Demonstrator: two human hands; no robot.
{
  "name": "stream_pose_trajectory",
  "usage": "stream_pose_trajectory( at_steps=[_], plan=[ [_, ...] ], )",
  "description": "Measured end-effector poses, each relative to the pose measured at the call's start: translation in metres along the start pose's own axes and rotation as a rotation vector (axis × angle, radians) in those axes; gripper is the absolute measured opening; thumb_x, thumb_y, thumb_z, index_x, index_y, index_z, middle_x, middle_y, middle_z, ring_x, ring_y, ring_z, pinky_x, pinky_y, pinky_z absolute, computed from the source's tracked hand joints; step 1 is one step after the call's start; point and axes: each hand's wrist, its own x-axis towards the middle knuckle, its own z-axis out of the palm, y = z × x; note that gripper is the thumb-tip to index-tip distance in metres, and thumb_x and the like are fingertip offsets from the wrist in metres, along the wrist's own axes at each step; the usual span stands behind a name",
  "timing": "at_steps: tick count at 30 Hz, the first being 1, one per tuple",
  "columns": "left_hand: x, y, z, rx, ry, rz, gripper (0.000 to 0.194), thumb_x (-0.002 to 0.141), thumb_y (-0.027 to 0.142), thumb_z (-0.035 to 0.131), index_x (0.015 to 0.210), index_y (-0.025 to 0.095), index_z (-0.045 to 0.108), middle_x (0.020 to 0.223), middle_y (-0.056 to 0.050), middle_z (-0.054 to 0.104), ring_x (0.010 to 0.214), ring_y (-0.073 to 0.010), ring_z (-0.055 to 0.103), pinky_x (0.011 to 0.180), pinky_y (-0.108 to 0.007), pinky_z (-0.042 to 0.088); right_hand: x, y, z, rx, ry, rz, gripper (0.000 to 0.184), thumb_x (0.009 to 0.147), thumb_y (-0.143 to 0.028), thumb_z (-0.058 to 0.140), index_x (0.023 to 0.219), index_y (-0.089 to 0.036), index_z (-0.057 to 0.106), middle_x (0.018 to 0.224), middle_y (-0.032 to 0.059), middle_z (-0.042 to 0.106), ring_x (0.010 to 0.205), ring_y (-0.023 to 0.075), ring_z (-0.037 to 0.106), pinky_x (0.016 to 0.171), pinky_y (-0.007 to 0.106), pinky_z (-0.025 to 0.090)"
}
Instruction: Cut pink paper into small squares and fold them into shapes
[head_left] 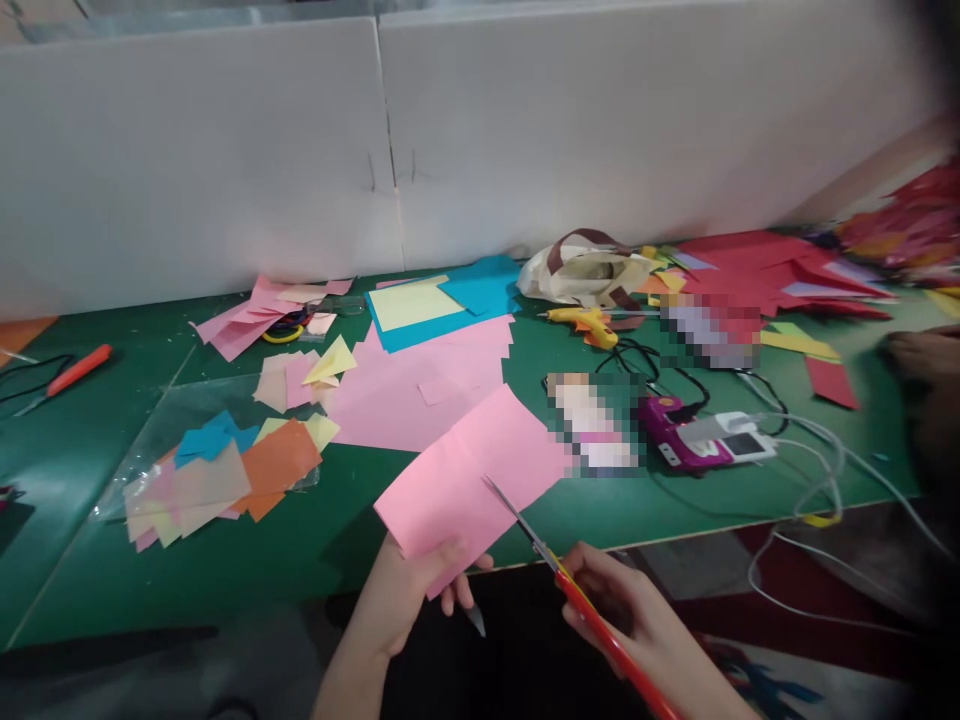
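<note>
My left hand pinches the near corner of a pink paper sheet and holds it up over the front edge of the green table. My right hand grips red-handled scissors. Their thin blades lie across the sheet's lower right part, with the tip near its middle. A second blade tip shows below the sheet next to my left fingers.
Loose coloured paper pieces lie on a clear plastic sleeve at the left. Larger pink, yellow and blue sheets sit in the middle. A yellow glue gun, a cloth bag, cables, a purple device and red paper crowd the right. Another person's hand is at far right.
</note>
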Motion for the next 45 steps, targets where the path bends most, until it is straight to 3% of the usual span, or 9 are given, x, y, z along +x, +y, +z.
stream_pose_trajectory(
  at_steps=[4,8,21,24,26,29,38,45],
  plan=[
    [0.001,0.017,0.005,0.04,-0.047,0.03,0.027,0.07,0.033,0.069,0.08,0.009,0.063,0.074,-0.013,0.072,0.04,-0.0074,0.052,0.035,-0.017,0.033,-0.001,-0.008,0.001,0.14,0.002,0.045,0.03,0.082,-0.047,0.054,0.075,-0.019,0.045,0.059,-0.0068,0.039,0.04,0.004,0.028,0.036,0.018,0.027],
    [0.003,0.032,0.002,0.064,-0.084,0.071,0.027,0.071,0.031,0.07,0.085,0.009,0.064,0.075,-0.012,0.072,0.039,-0.0072,0.052,0.033,-0.017,0.032,0.003,-0.016,0.005,0.187,0.035,0.018,0.033,0.079,-0.048,0.058,0.075,-0.02,0.042,0.057,-0.0084,0.037,0.035,0.0019,0.026,0.032,0.016,0.022],
    [0.008,0.067,-0.003,0.166,-0.113,0.092,0.023,0.073,0.031,0.069,0.084,0.011,0.066,0.078,-0.011,0.073,0.041,-0.0071,0.05,0.035,-0.018,0.032,0.028,-0.02,0.008,0.247,0.078,-0.104,0.032,0.08,-0.047,0.057,0.073,-0.02,0.041,0.053,-0.0092,0.034,0.035,0.0027,0.027,0.032,0.017,0.025],
    [0.01,0.068,-0.012,0.147,-0.039,0.117,0.022,0.071,0.032,0.07,0.076,0.012,0.066,0.06,-0.005,0.067,0.037,-0.0059,0.045,0.034,-0.018,0.03,0.04,-0.027,0.01,0.248,-0.004,-0.152,0.031,0.079,-0.045,0.059,0.076,-0.02,0.04,0.056,-0.008,0.038,0.039,0.0034,0.031,0.034,0.016,0.026],
    [0.013,0.064,-0.022,0.13,-0.02,0.102,0.023,0.069,0.034,0.071,0.07,0.011,0.066,0.036,0.004,0.048,0.035,-0.0067,0.041,0.035,-0.018,0.029,0.048,-0.03,0.012,0.24,-0.055,-0.166,0.031,0.077,-0.043,0.062,0.078,-0.021,0.039,0.061,-0.007,0.04,0.044,0.0042,0.031,0.036,0.016,0.028],
    [0.017,0.057,-0.037,0.121,-0.001,0.09,0.024,0.068,0.035,0.072,0.067,0.012,0.066,0.03,0.008,0.036,0.033,-0.0056,0.036,0.035,-0.018,0.027,0.057,-0.029,0.018,0.239,-0.108,-0.166,0.03,0.08,-0.044,0.058,0.081,-0.022,0.037,0.064,-0.0067,0.039,0.048,0.0054,0.03,0.038,0.016,0.028],
    [0.02,0.05,-0.04,0.147,-0.005,0.047,0.025,0.069,0.036,0.07,0.068,0.012,0.065,0.056,-0.003,0.065,0.033,-0.0021,0.034,0.035,-0.018,0.026,0.059,-0.02,0.027,0.272,-0.151,-0.174,0.034,0.084,-0.049,0.051,0.077,-0.022,0.032,0.063,-0.0077,0.033,0.045,0.0036,0.026,0.038,0.016,0.024],
    [0.019,0.048,-0.041,0.136,-0.044,0.021,0.025,0.068,0.037,0.07,0.066,0.012,0.065,0.064,-0.007,0.07,0.032,-0.0012,0.034,0.034,-0.018,0.024,0.059,-0.015,0.03,0.294,-0.1,-0.155,0.034,0.084,-0.048,0.052,0.074,-0.022,0.032,0.061,-0.0082,0.033,0.039,0.0021,0.025,0.033,0.016,0.022]
  ],
)
